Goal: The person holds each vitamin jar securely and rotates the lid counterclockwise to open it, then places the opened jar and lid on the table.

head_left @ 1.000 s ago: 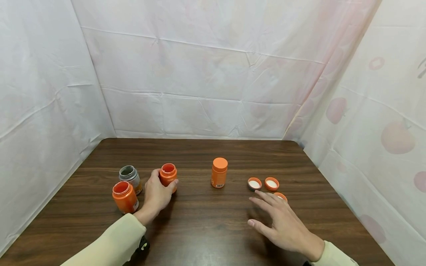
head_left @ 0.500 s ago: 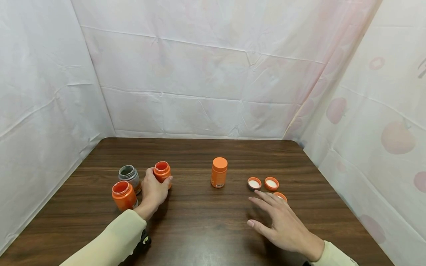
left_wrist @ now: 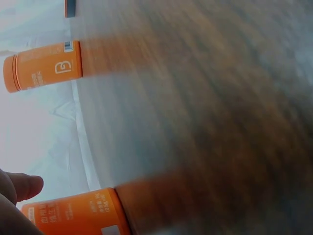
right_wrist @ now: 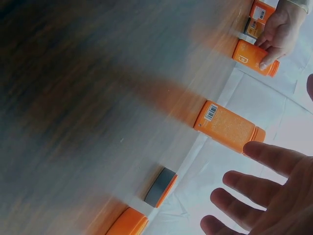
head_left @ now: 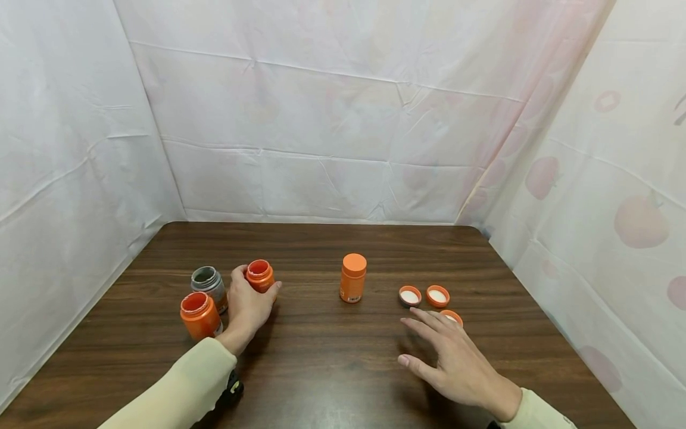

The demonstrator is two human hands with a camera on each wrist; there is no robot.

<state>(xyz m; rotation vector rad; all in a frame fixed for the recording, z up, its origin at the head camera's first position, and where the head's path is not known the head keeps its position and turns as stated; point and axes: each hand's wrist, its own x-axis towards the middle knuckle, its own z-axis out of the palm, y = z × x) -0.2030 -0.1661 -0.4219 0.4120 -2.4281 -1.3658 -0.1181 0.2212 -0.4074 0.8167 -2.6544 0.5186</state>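
Observation:
In the head view my left hand [head_left: 249, 304] is around an uncapped orange bottle [head_left: 259, 275] standing at the left of the table. Its thumb [left_wrist: 30, 187] stands off the bottle's side in the left wrist view, and its fingers are loosely spread. Just left of the hand stand an uncapped grey bottle [head_left: 209, 287] and another uncapped orange bottle [head_left: 200, 319]. My right hand [head_left: 455, 360] hovers with spread fingers, holding nothing, near the upturned caps. Those are a grey-sided cap [head_left: 409, 296], an orange cap [head_left: 437, 296] and another orange cap [head_left: 453, 317] partly behind the fingers.
A capped orange bottle [head_left: 353, 279] stands upright near the middle of the dark wooden table [head_left: 321, 369]. White curtains [head_left: 321, 119] hang behind the table's far edge and along both sides.
My left hand has moved the orange bottle left, nearer the other two uncapped bottles, and its fingers have then spread away from it. The right hand stays put.

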